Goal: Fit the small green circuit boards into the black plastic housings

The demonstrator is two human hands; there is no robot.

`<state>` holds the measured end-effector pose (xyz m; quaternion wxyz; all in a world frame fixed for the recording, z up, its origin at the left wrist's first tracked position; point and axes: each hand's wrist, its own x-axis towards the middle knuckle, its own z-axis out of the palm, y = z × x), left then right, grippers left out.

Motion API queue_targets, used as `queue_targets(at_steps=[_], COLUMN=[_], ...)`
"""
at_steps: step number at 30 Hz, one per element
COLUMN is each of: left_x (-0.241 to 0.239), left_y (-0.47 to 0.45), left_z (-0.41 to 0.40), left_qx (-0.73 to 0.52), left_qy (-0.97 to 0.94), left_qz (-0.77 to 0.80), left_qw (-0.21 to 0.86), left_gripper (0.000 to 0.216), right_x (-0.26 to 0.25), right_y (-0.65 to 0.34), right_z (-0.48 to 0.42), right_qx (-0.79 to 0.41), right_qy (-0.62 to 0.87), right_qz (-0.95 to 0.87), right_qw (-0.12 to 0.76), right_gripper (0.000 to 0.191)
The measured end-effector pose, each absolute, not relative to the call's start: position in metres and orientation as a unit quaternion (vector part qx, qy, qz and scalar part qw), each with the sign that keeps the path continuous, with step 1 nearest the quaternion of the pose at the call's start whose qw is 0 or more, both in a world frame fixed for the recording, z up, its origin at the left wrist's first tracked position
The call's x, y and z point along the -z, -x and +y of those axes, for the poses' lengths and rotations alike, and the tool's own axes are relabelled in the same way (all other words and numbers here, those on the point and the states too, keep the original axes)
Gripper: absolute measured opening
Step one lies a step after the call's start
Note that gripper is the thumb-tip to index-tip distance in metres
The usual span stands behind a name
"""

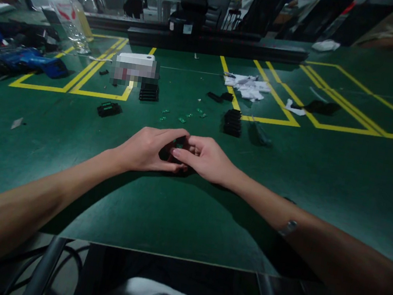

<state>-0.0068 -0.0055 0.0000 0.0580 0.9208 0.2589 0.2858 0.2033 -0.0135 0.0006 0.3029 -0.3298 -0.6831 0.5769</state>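
My left hand (146, 147) is curled around a small black plastic housing (166, 153), which shows a bit of green at its upper part. My right hand (213, 160) meets it from the other side, thumb and fingers closed on the same piece. Fingers hide most of the housing, and I cannot tell whether the green is a circuit board seated in it. Just beyond the hands lie several small green circuit boards (182, 120). A black housing with green inside (109, 109) sits to their left, and a stack of black housings (232, 122) to their right.
Another black stack (149, 92) stands beside a white box (135, 62). Crumpled white paper (248, 86) lies back right. At left are a plastic bottle (70, 17) and a blue power tool (28, 62). A long black bar (215, 44) crosses the green table's (179, 214) far side.
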Motion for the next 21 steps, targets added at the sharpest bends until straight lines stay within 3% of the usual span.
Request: queue_targets(at_steps=[13, 21], left_x=[0.0039, -0.0004], left_y=[0.0054, 0.0056], left_z=[-0.0053, -0.0055], left_qx=[-0.270, -0.256], left_qy=[-0.914, -0.914], left_qz=[0.301, 0.303], left_qw=[0.023, 0.086], left_gripper=[0.059, 0.061], right_x=[-0.0003, 0.0018], right_y=[-0.2006, -0.2032], right_z=[-0.0094, -0.0091], right_qx=[-0.599, -0.588], right_qy=[0.321, 0.334], right_qz=[-0.667, -0.671], right_qw=[0.304, 0.304], right_gripper=[0.018, 0.015])
